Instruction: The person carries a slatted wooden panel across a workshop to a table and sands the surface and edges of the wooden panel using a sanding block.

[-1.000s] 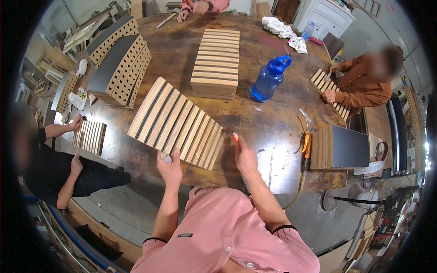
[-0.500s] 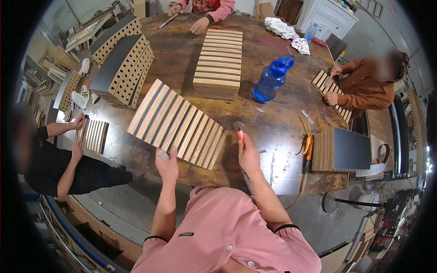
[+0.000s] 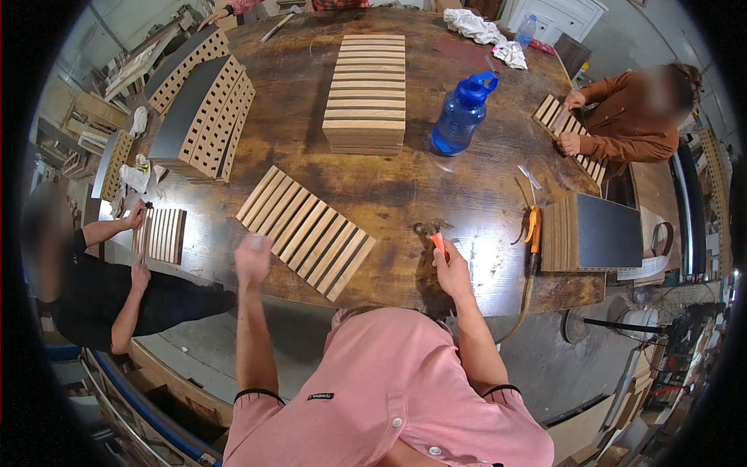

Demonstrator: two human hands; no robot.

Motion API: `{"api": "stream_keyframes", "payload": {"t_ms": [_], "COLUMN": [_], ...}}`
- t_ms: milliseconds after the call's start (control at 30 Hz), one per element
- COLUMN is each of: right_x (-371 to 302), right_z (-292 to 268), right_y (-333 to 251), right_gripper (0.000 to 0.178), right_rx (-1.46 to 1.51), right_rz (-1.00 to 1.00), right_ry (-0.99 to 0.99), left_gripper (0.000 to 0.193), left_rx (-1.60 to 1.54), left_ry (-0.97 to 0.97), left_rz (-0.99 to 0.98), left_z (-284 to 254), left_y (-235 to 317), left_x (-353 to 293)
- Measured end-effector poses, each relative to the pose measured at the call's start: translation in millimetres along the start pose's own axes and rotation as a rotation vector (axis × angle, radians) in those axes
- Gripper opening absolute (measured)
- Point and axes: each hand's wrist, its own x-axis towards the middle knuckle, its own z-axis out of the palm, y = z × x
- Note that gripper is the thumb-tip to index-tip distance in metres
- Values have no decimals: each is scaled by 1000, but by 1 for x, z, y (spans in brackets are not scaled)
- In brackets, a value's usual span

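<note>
A slatted wooden panel (image 3: 305, 233) with dark gaps between pale strips lies slantwise on the table before me. My left hand (image 3: 254, 261) is closed beside its left lower edge, blurred by motion. A small whitish patch shows at its fingers, too smeared to name. To the right of the panel, my right hand (image 3: 454, 271) grips a tool with an orange-red handle (image 3: 439, 243). The tool's far end is dark against the brown tabletop, and its shape is unclear.
A stack of slatted panels (image 3: 364, 97) and a blue water bottle (image 3: 461, 117) stand beyond. More stacked panels (image 3: 204, 117) are at left. An orange-handled air gun (image 3: 534, 227) lies by a dark-faced stack (image 3: 607, 232) at right. Co-workers handle panels on both sides.
The panel, earlier raised at its left end, now lies lower and flatter. My left hand has moved left off its near edge. My right hand has shifted right with the orange-handled tool.
</note>
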Motion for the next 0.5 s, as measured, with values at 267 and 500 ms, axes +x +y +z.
{"api": "stream_keyframes", "payload": {"t_ms": [267,500], "right_x": [2,7], "right_z": [13,9], "right_y": [19,9], "right_gripper": [37,36], "right_rx": [72,2], "right_rz": [67,64], "right_ry": [31,-109], "left_gripper": [37,46], "left_rx": [217,441], "left_ry": [-369,-186], "left_rz": [257,496], "left_z": [109,130], "left_y": [110,101], "left_x": [-99,-108]}}
